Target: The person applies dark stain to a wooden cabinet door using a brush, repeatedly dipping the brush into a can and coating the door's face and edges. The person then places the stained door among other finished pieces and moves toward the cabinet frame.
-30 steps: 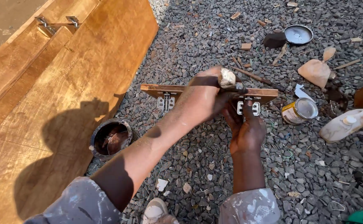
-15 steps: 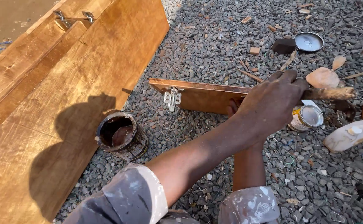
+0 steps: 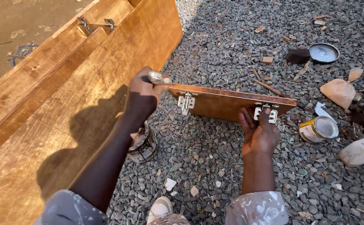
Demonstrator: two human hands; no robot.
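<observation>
A brown varnished wooden panel [image 3: 225,105] stands on its long edge on the gravel, with two metal hinges [image 3: 186,102] fixed to its near face. My right hand [image 3: 260,132] grips the panel from below, beside the right hinge [image 3: 265,113]. My left hand [image 3: 143,95] is closed around a brush [image 3: 160,78], whose end rests at the left corner of the panel's top edge. An open dark tin [image 3: 145,146] sits on the gravel under my left forearm.
A large varnished wooden board [image 3: 57,112] with metal fittings lies along the left. To the right lie a tin on its side [image 3: 318,129], a round lid [image 3: 324,52], a white plastic bottle [image 3: 361,151], stones and wood scraps. My shoe [image 3: 159,208] is at the bottom.
My left hand with the brush has swept from the right end of the panel's top edge to its left corner. My right hand keeps its hold by the right hinge.
</observation>
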